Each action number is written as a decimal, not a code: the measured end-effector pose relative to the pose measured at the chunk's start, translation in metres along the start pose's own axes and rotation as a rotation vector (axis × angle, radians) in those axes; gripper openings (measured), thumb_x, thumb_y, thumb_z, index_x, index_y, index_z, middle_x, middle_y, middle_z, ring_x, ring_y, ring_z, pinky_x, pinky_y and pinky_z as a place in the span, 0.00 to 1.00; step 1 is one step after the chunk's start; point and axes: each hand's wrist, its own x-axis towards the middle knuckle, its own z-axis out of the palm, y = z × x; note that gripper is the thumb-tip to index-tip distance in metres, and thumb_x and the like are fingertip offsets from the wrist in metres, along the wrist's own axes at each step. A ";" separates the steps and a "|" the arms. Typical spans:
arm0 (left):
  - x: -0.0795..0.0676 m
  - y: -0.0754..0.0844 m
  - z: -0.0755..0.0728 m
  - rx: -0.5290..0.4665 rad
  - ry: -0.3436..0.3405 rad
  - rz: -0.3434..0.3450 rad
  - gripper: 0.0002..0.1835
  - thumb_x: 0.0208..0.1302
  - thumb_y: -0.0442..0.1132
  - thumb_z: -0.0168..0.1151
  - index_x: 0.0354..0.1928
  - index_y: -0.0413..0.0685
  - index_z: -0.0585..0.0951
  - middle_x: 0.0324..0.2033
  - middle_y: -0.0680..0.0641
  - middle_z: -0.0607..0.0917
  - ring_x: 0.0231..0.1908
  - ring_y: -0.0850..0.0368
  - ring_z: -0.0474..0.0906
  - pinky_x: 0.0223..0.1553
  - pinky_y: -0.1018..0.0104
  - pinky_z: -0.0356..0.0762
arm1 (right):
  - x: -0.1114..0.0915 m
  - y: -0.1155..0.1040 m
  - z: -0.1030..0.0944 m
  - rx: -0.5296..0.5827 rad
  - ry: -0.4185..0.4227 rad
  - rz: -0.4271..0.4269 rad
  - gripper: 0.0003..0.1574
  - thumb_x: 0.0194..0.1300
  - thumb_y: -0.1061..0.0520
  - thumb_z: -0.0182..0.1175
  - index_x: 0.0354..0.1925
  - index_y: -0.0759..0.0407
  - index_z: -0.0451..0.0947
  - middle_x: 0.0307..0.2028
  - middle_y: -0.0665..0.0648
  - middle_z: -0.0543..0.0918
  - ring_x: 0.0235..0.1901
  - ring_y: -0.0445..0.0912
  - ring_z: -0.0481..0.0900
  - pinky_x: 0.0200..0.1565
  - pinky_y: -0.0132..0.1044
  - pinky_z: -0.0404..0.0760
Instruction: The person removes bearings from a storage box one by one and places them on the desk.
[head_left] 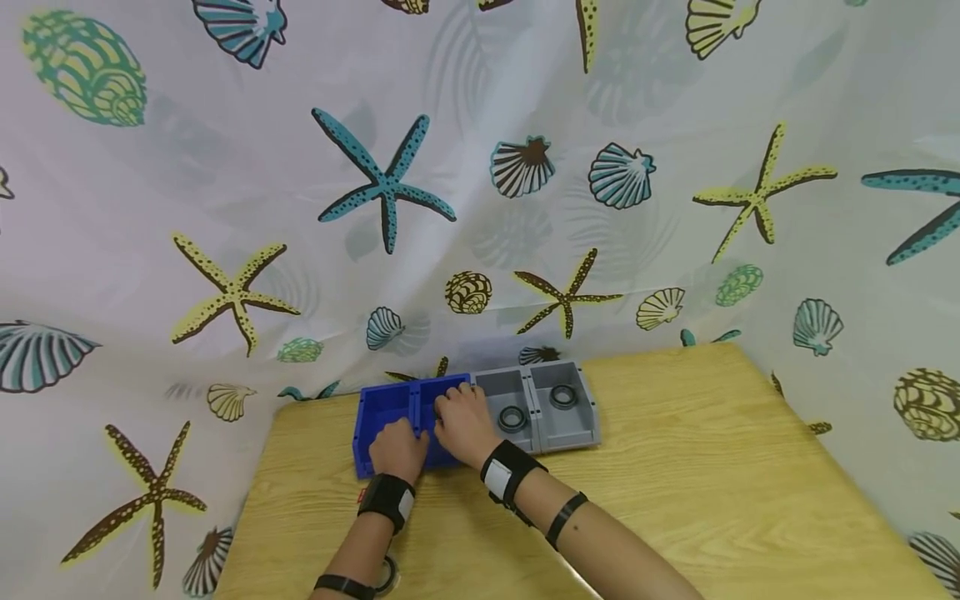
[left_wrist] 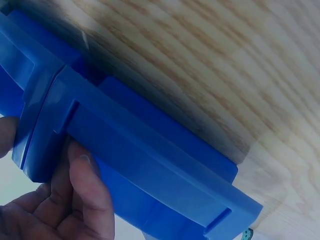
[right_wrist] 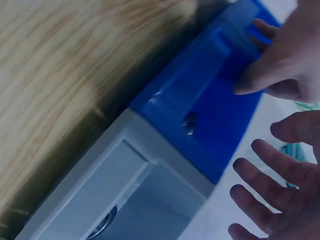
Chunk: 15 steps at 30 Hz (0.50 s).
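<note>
Two blue bins [head_left: 384, 407] stand side by side on the wooden table. My left hand [head_left: 399, 452] pinches their adjoining walls, with the thumb on one side and the fingers [left_wrist: 90, 185] on the other in the left wrist view. Over the second blue bin [right_wrist: 220, 100] hovers my right hand [head_left: 467, 423], its fingers [right_wrist: 267, 192] spread apart and holding nothing in the right wrist view. A small shiny metal piece [right_wrist: 190, 122] shows in that bin, mostly hidden by its front wall.
Joined to the blue bins' right are two grey bins [head_left: 536, 417], each with a ring-shaped bearing [head_left: 513, 418] inside. Another dark ring [head_left: 386, 575] lies on the table [head_left: 690, 467] beside my left forearm. A shell-patterned curtain [head_left: 465, 233] hangs behind the bins.
</note>
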 end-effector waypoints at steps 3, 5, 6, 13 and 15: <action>-0.001 0.000 0.000 -0.001 -0.005 0.004 0.27 0.64 0.45 0.73 0.13 0.51 0.67 0.11 0.51 0.69 0.13 0.52 0.72 0.17 0.58 0.66 | 0.006 0.001 0.007 -0.049 -0.045 -0.022 0.06 0.68 0.51 0.67 0.41 0.50 0.85 0.39 0.52 0.84 0.48 0.52 0.79 0.64 0.55 0.71; -0.001 0.000 0.000 -0.003 -0.005 0.006 0.27 0.63 0.45 0.73 0.13 0.51 0.68 0.10 0.50 0.70 0.13 0.51 0.73 0.17 0.57 0.68 | 0.009 0.002 0.013 -0.078 -0.069 -0.036 0.09 0.69 0.51 0.67 0.45 0.52 0.86 0.43 0.54 0.85 0.53 0.54 0.79 0.69 0.57 0.66; -0.001 -0.001 0.001 -0.005 -0.002 0.008 0.26 0.63 0.44 0.74 0.14 0.50 0.69 0.10 0.50 0.70 0.13 0.51 0.74 0.17 0.57 0.69 | 0.010 0.002 0.016 -0.092 -0.081 -0.040 0.10 0.69 0.51 0.67 0.46 0.52 0.86 0.44 0.54 0.86 0.55 0.54 0.79 0.70 0.57 0.65; 0.002 -0.002 0.005 0.003 0.015 -0.002 0.20 0.62 0.45 0.74 0.18 0.47 0.76 0.16 0.44 0.79 0.19 0.45 0.80 0.21 0.49 0.78 | 0.013 0.003 0.039 -0.259 -0.068 -0.070 0.15 0.66 0.47 0.68 0.47 0.52 0.89 0.44 0.53 0.87 0.55 0.53 0.79 0.69 0.51 0.67; 0.002 -0.002 0.005 0.005 0.014 -0.007 0.20 0.62 0.45 0.75 0.18 0.46 0.77 0.16 0.43 0.80 0.18 0.44 0.80 0.21 0.49 0.78 | 0.013 0.004 0.044 -0.299 -0.078 -0.066 0.15 0.66 0.45 0.68 0.46 0.51 0.89 0.44 0.52 0.87 0.55 0.52 0.79 0.70 0.52 0.64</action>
